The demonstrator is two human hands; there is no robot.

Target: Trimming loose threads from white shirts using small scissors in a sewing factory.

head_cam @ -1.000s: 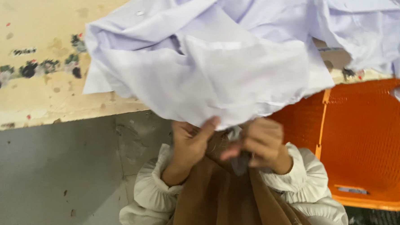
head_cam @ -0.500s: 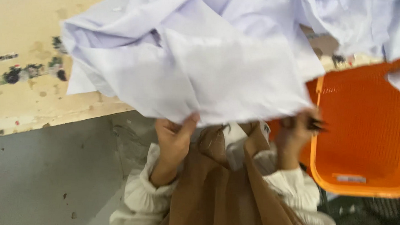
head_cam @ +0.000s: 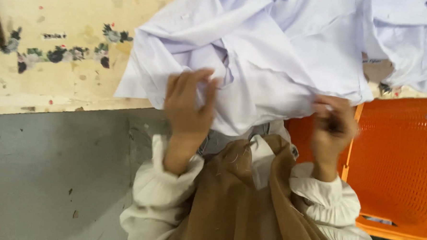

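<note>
Shirt: while it is hanging crumpled over the tabletop (head_cam: 56, 84) edge, the pale lilac shirt (head_cam: 254, 59) is bunching.
Grip: my left hand (head_cam: 189, 107) and right hand (head_cam: 333, 125) are both pinching its hem.
Beside: an orange basket (head_cam: 399, 161) is sitting under the right corner.

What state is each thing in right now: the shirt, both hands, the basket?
White shirt: crumpled, lying on the table, hem over its edge.
Left hand: fingers pinching the shirt's lower edge.
Right hand: blurred, at the shirt's hem; grip unclear.
Orange basket: upright beside the table; contents hard to tell.

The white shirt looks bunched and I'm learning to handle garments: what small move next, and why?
Probably draw both hands apart to spread it: the left hand and right hand pinch the white shirt along its lower edge, and folds bunch between them.
</note>
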